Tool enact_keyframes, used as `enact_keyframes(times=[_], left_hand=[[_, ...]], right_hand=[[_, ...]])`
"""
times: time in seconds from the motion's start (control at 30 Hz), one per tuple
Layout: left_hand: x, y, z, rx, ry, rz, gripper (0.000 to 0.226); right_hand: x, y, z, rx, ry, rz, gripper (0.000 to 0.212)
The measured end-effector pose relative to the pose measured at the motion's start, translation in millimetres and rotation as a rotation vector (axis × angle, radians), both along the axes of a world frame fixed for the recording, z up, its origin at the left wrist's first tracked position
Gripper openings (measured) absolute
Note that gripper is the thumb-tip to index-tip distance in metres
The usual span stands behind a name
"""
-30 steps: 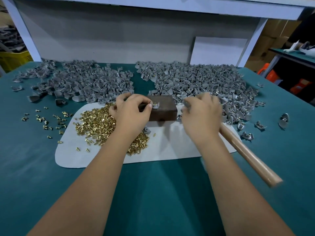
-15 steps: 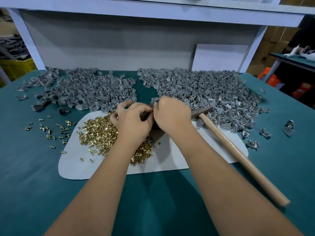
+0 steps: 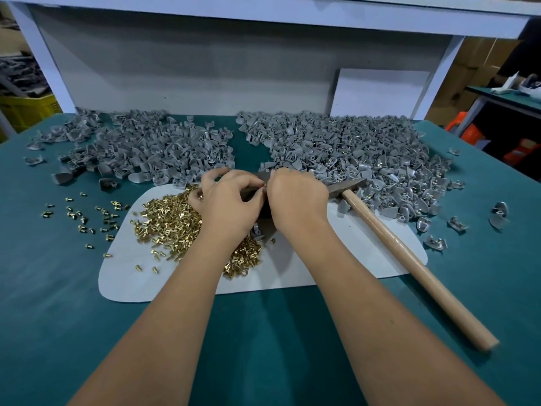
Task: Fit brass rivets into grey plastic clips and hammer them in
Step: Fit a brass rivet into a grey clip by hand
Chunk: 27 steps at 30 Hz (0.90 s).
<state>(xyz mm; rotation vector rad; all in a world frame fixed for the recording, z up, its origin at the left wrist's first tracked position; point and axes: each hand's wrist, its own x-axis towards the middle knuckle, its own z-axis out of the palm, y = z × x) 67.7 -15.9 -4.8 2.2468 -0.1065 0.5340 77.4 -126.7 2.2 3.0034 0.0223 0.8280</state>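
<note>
Both hands' grips (image 3: 231, 200) (image 3: 295, 197) curled, contents hidden; hammer (image 3: 409, 253) released, handle toward lower right.

Your left hand (image 3: 231, 205) and right hand (image 3: 295, 197) met, fingers curled, over the dark block (image 3: 265, 209); the hammer (image 3: 409, 253) lay beside them on the white mat (image 3: 366, 259).

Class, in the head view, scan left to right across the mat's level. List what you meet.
Scattered loose rivets → brass rivet pile → left hand → right hand → hammer → stray grey clips.
</note>
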Motion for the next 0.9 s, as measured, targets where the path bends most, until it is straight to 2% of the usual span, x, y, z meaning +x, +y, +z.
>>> enact_keyframes(times=[0.13, 0.27, 0.33, 0.4, 0.47, 0.5, 0.6, 0.77, 0.9], left_hand=[[-0.4, -0.8, -1.1, 0.009, -0.005, 0.013, 0.009], [-0.3, -0.5, -1.6, 0.025, -0.002, 0.022, 0.007], [0.2, -0.1, -1.5, 0.025, 0.016, 0.023, 0.007], [0.2, 0.6, -1.5, 0.017, 0.034, 0.018, 0.004], [0.0, 1.4, -2.1, 0.005, 0.03, 0.009, 0.002], [-0.5, 1.5, -2.2, 0.0, 0.018, 0.004, 0.003], [-1.7, 1.6, -2.2, 0.019, -0.044, 0.006, 0.006], [-2.1, 3.4, -1.7, 0.042, -0.164, 0.011, 0.007], [-3.1, 4.7, -1.5, 0.085, -0.225, -0.019, 0.007]], right_hand=[[-5.2, -1.5, -5.1, -0.015, -0.081, -0.025, 0.041], [-11.9, -7.6, -6.7, 0.102, -0.084, 0.026, 0.034], [-15.6, -14.1, -9.3, 0.263, -0.086, 0.111, 0.023], [-18.4, -22.5, -9.0, 0.555, -0.084, 0.199, 0.012], [-20.6, -30.2, -7.1, 0.778, -0.094, 0.247, 0.02], [-21.7, -32.8, -6.3, 0.811, -0.104, 0.261, 0.023], [-25.3, -32.1, -4.5, 0.764, -0.129, 0.331, 0.028], [-24.6, -23.2, -7.4, 0.509, -0.152, 0.339, 0.018], [-23.1, -20.8, -6.5, 0.507, -0.211, 0.322, 0.01]])
